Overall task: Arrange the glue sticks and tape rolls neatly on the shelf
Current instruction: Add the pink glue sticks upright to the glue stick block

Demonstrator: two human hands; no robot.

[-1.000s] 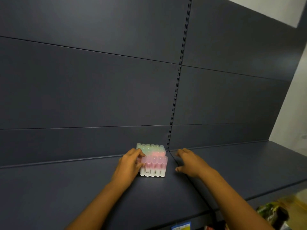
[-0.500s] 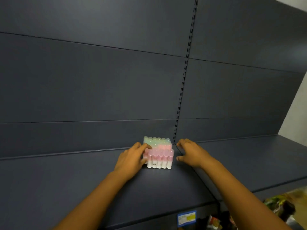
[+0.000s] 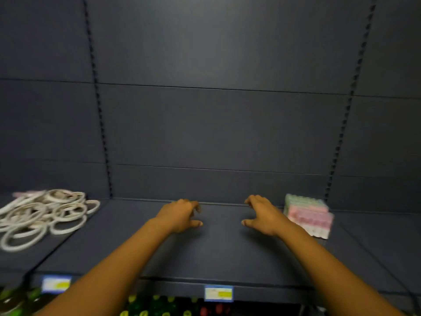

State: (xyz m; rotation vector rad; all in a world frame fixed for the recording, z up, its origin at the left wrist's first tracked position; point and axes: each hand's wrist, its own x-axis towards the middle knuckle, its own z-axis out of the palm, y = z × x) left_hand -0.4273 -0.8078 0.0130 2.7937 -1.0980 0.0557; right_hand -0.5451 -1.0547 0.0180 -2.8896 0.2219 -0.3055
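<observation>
Hands hovered over the dark shelf (image 3: 218, 247), both empty with fingers loosely spread. Glue sticks (image 3: 309, 215) stood bundled just beside the right hand (image 3: 262, 215); tape rolls (image 3: 43, 213) lay heaped well apart from the left hand (image 3: 182, 215).

Dark grey metal back panel (image 3: 218, 124) fills the upper and middle frame, split by thin horizontal seams. Two slotted uprights: left upright (image 3: 98, 96) and right upright (image 3: 348, 110), both leaning inward toward the top. Matching dark shelf (image 3: 218, 254) spans the lower half, matte. Two price labels on its front edge: one lower left (image 3: 56, 283), one lower centre (image 3: 218, 293), white with yellow. Soft light patch at top centre. Blurred green and red goods below.
</observation>
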